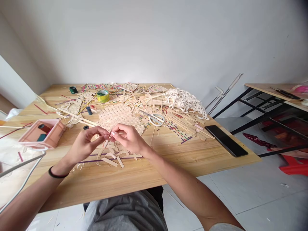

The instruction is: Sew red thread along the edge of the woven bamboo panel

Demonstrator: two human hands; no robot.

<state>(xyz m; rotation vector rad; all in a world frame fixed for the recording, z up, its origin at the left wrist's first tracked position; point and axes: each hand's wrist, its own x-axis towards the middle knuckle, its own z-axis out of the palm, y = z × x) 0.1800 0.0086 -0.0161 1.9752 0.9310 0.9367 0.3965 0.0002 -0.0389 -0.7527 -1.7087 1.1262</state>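
Observation:
My left hand [88,142] and my right hand [127,138] meet fingertip to fingertip over the near part of the wooden table. Both are pinched together, and what lies between the fingertips is too small to make out. Just beyond them lies a pale woven mat [115,115], partly covered by my hands. Cut pale strips [110,161] are scattered below my hands. White-handled scissors [156,119] rest to the right of the mat. A small dark blue spool [89,110] stands to its left.
A pink basket [54,134] holding spools sits at the left. Yellow tape [103,96] and a green spool [73,89] are farther back. A heap of white cord [185,100], flat wooden sticks [181,122] and a black phone [226,140] lie to the right.

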